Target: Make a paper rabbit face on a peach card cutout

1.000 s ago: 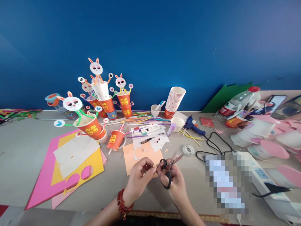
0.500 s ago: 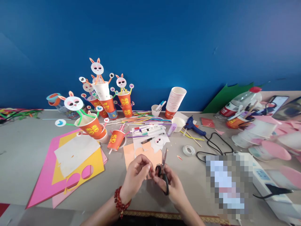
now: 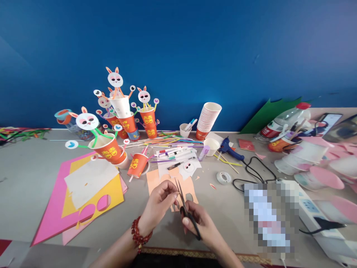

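My right hand (image 3: 198, 216) holds black-handled scissors (image 3: 183, 201), with the blades pointing up and slightly apart. Just left of the blades, my left hand (image 3: 159, 199) is closed in a pinch. Whatever lies between its fingertips is too small to make out. Under both hands a peach paper sheet (image 3: 191, 186) with cut-out holes lies on the table. Beyond it, a white paper with a drawn rabbit face (image 3: 189, 167) is partly visible. A small peach paper ear (image 3: 212, 186) lies to the right.
Rabbit figures in red cups (image 3: 107, 150) stand back left, beside coloured card sheets (image 3: 52, 208). Markers (image 3: 175, 153) and a cup stack (image 3: 208, 117) are behind my hands. A tape roll (image 3: 224, 178), glue gun (image 3: 230, 150), black cable and power strip (image 3: 309, 206) lie right.
The scissors have tilted left and their blades now reach toward my left fingertips. My right hand has moved slightly down, and more of the peach sheet's holes show.
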The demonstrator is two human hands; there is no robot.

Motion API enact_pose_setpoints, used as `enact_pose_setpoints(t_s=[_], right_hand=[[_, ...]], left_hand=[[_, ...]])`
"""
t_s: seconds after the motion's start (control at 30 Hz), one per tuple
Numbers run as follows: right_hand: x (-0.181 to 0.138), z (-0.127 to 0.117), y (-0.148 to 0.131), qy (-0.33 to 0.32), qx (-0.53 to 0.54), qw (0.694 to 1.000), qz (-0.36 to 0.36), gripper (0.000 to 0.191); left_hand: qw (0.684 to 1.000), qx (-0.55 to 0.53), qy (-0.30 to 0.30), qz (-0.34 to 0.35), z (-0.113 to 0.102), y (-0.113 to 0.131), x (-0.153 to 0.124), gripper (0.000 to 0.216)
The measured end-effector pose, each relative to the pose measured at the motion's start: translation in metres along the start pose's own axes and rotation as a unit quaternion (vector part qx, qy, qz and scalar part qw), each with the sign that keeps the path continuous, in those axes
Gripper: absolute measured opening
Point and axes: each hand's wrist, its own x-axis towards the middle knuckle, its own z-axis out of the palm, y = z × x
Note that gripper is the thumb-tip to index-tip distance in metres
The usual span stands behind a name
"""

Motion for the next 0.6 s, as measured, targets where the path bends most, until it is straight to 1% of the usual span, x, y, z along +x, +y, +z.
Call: enact_pose_setpoints(t_s=[0.23,0.43,0.6], right_hand=[[0.000,-0.002,0.001,0.006,-0.009,1.000,0.025,0.051],[-0.001,-0.004,0.002,0.017,-0.021,0.999,0.037,0.050],[-0.002,-0.007,0.008,0.024,-0.032,0.999,0.035,0.050]], left_hand=[[0.999,0.016,-0.038,-0.015,-0.007,0.001,0.002,0.012],[0.998,0.041,-0.049,-0.025,-0.009,0.008,0.006,0.009],[0.997,0.047,-0.062,-0.024,-0.011,0.009,0.007,0.008]])
